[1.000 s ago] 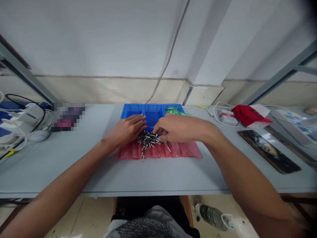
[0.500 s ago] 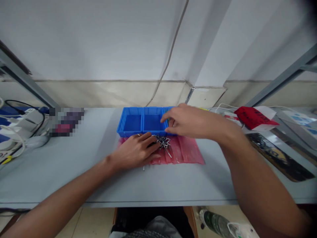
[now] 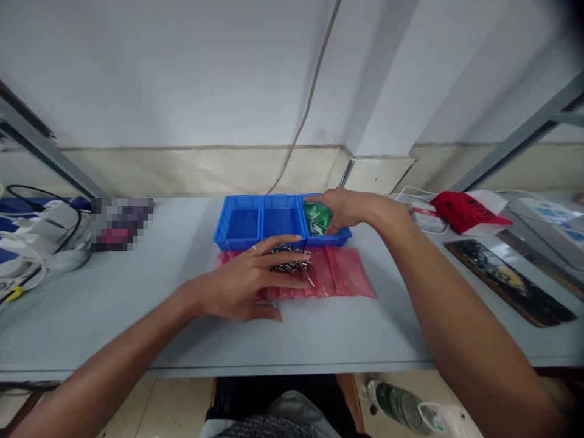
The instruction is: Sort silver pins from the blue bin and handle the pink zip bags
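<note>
My left hand (image 3: 237, 281) is spread over a pile of thin, shiny metal pieces that look like pop rivets (image 3: 292, 260). They lie on pinkish-red plastic bags (image 3: 349, 275) in front of three joined blue bins. Over the right blue bin (image 3: 344, 236) is my right hand (image 3: 345, 210), its thumb and index finger apart beside shiny green plastic packets (image 3: 317, 214). The other fingers of that hand are partly hidden. Bare blue floors show in the left bin (image 3: 241, 222) and the middle bin (image 3: 280, 219).
A dark phone-like slab (image 3: 506, 280) and a red-and-white packet (image 3: 468, 213) lie at the right of the grey table (image 3: 114, 316). White chargers and cables (image 3: 59, 222) crowd the left end. A plastic bottle (image 3: 401, 404) is on the floor beneath.
My right hand has moved right and down from above the middle bin into the right bin, uncovering green packets. My left hand's fingers have spread apart over the metal pieces.
</note>
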The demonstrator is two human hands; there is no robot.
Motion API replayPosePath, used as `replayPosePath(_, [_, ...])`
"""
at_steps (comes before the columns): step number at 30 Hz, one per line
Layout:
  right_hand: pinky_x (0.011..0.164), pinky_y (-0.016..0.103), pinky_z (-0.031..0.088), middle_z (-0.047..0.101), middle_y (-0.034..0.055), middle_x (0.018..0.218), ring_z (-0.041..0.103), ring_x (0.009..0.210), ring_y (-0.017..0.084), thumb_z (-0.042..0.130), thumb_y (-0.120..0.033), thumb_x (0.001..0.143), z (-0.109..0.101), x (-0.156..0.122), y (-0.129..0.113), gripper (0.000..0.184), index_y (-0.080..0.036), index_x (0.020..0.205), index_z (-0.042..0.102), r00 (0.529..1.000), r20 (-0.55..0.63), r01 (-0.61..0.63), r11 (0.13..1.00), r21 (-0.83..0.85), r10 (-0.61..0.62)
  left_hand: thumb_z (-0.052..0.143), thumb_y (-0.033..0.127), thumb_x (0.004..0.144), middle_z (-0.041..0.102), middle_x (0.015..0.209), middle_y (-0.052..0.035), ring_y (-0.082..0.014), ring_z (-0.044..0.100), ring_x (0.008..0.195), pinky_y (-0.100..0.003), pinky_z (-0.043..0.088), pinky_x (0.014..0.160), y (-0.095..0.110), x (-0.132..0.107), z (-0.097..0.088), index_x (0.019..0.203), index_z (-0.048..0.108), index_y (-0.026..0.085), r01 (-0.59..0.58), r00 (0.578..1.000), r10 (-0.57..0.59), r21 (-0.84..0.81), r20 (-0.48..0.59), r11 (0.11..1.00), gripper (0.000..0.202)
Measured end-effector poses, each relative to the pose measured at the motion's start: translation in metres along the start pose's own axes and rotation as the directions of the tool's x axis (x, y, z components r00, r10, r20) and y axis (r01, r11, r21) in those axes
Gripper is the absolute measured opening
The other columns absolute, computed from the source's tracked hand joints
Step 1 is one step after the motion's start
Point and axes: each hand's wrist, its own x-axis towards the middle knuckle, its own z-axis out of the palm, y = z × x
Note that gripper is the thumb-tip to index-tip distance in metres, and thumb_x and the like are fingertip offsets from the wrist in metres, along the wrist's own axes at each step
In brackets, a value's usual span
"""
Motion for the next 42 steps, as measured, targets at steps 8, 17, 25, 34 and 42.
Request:
replayPosePath(8, [0.077, 0.033, 0.056, 0.065, 0.0134, 0.146, 0.071, 0.113, 0.034, 0.082, -0.024, 0.072, 0.002, 0.002, -0.004, 0.097, -0.028, 0.161, 0.043, 0.999, 0.034, 0.006, 1.000, -0.020, -0.005, 0.082, 0.013, 0.081, 0.024, 0.173, 0.0059, -0.0400, 0.001, 0.164, -0.070, 0.041, 0.123, 0.004, -0.006, -0.003, 0.100, 0.081, 0.032, 0.020, 0.998, -0.026, 0.091, 0.065, 0.996, 0.027])
replayPosePath(17, [0.070, 0.033, 0.054, 0.071, 0.0125, 0.134, 0.074, 0.100, 0.032, 0.084, -0.024, 0.072, 0.005, 0.006, -0.001, 0.095, -0.028, 0.158, 0.047, 1.000, 0.021, 0.012, 1.000, -0.011, -0.011, 0.062, 0.015, 0.098, 0.036, 0.169, -0.0021, -0.0340, 0.012, 0.164, -0.057, 0.049, 0.123, 0.016, 0.003, 0.003, 0.096, 0.079, 0.022, -0.023, 1.000, 0.023, 0.129, 0.000, 0.991, 0.018])
replayPosePath(25, [0.063, 0.030, 0.049, 0.069, 0.0123, 0.127, 0.071, 0.090, 0.027, 0.087, -0.029, 0.071, 0.007, 0.007, 0.000, 0.087, -0.029, 0.151, 0.051, 1.000, -0.003, 0.005, 0.999, -0.041, -0.005, 0.067, 0.018, 0.098, 0.064, 0.144, -0.0085, -0.0310, 0.050, 0.145, -0.054, 0.053, 0.115, -0.010, -0.002, 0.011, 0.108, 0.074, 0.019, 0.141, 0.928, -0.058, 0.202, -0.368, 0.969, 0.012])
replayPosePath(34, [0.066, 0.032, 0.051, 0.059, 0.0157, 0.132, 0.068, 0.081, 0.024, 0.085, -0.032, 0.073, 0.004, 0.002, -0.001, 0.074, -0.024, 0.141, 0.059, 0.999, -0.003, 0.042, 0.999, -0.004, -0.042, 0.049, 0.026, 0.108, 0.064, 0.146, -0.0101, -0.0266, 0.061, 0.136, -0.049, 0.058, 0.109, -0.003, 0.005, 0.040, 0.139, 0.060, 0.015, 0.058, 0.993, -0.032, 0.243, -0.110, 0.968, 0.034])
replayPosePath(42, [0.068, 0.030, 0.047, 0.076, 0.0038, 0.096, 0.067, 0.082, 0.021, 0.079, -0.021, 0.073, -0.001, 0.008, 0.009, 0.040, -0.020, 0.113, 0.075, 0.978, -0.082, 0.206, 0.957, 0.205, -0.193, 0.053, 0.026, 0.107, 0.069, 0.137, -0.0091, -0.0246, 0.063, 0.130, -0.047, 0.056, 0.109, -0.004, 0.005, 0.034, 0.132, 0.065, 0.018, 0.092, 0.972, -0.065, 0.111, -0.225, 0.990, 0.029])
